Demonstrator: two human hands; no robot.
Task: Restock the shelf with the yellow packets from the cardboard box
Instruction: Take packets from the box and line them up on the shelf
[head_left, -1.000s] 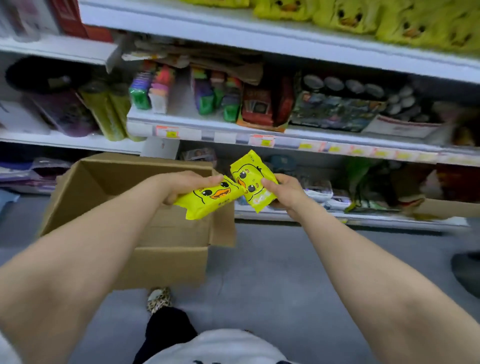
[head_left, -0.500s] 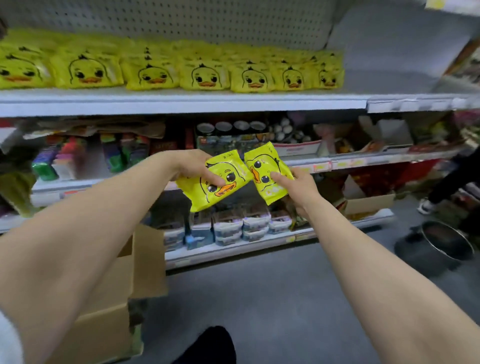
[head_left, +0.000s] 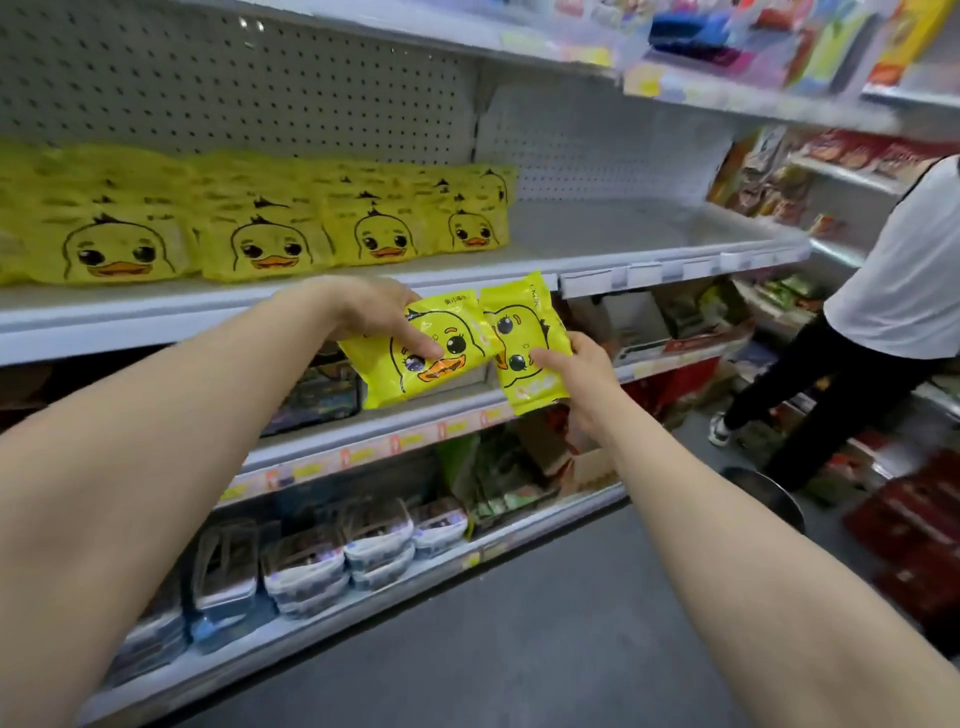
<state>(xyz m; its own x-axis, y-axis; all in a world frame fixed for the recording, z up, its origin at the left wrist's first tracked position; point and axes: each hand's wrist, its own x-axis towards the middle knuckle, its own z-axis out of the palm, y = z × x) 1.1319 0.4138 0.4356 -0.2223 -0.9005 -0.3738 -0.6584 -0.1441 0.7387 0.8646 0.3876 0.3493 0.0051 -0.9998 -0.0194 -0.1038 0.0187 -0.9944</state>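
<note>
Left hand (head_left: 374, 312) grips yellow plastic duck-face packet (head_left: 457, 332), one finger pressed on its front, just below front lip of white metal shelf (head_left: 156, 317). Right hand (head_left: 576, 369) pinches second yellow duck packet (head_left: 519, 332), which touches first, also just below lip. On shelf, left part: row of same yellow packets (head_left: 260, 244). Beyond shelf's right end: person in white top, black trousers (head_left: 904, 280).
</note>
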